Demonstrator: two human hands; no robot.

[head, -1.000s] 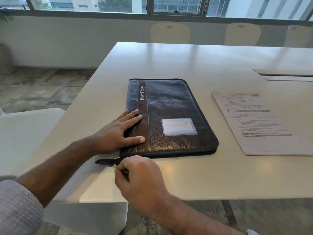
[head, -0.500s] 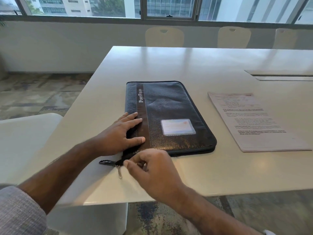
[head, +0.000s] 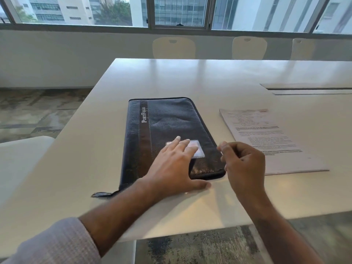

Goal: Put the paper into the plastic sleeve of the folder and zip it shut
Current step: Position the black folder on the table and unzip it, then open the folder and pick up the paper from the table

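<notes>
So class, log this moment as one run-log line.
left hand: flat on folder | right hand: pinching at folder's right edge | paper: outside, on table

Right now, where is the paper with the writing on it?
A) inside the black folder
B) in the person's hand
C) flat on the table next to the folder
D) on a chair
C: the paper lies flat on the table, right of the closed black folder, with neither hand holding it.

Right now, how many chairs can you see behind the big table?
3 pale plastic chairs line the white table's far edge under the windows: one left, one middle, one right. More may sit outside the picture.
</notes>
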